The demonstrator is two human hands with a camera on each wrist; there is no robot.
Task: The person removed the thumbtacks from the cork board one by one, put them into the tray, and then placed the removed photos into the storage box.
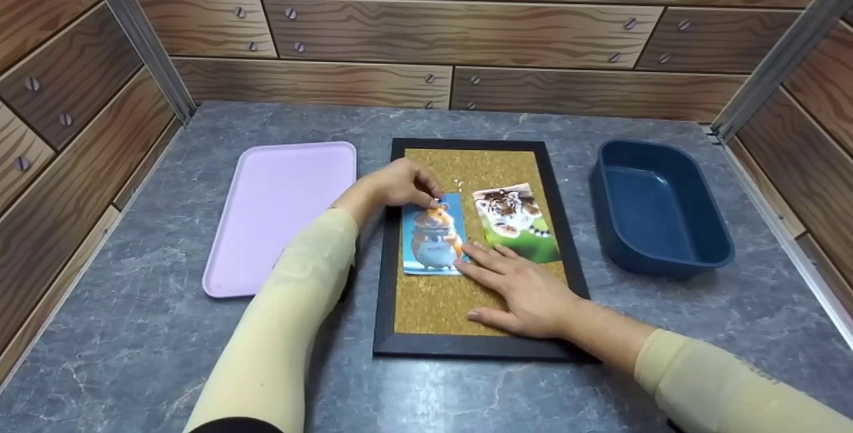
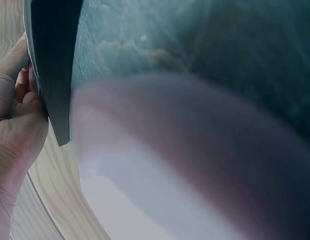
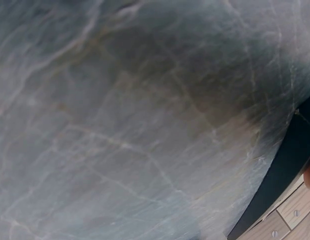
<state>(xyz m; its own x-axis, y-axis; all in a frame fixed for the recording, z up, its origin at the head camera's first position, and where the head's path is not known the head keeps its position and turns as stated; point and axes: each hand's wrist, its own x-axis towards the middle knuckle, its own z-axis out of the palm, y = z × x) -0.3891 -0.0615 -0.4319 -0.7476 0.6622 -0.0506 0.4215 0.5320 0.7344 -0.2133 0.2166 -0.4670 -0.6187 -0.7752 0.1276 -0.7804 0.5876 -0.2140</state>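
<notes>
A cork board (image 1: pixel 433 310) in a black frame lies flat on the grey marbled table. On its left half is a blue hamster picture (image 1: pixel 436 240); a tiger picture (image 1: pixel 516 220) lies slightly askew on the right half. My left hand (image 1: pixel 403 183) has its thumb and curled fingers at the hamster picture's top edge, pinching a tiny pin (image 1: pixel 436 200) mostly hidden by the fingertips. With fingers spread, my right hand (image 1: pixel 523 286) rests flat on the cork, its fingertips on the hamster picture's lower right edge. The left wrist view shows the left hand (image 2: pixel 17 110) beyond the board's dark frame.
Left of the board lies a lilac tray (image 1: pixel 286 206). A deep dark blue bin (image 1: pixel 646 210) stands to the right. Small whitish bits (image 1: pixel 458 184) sit on the cork between the pictures. Wood-patterned walls (image 1: pixel 460 33) enclose the table's back and sides.
</notes>
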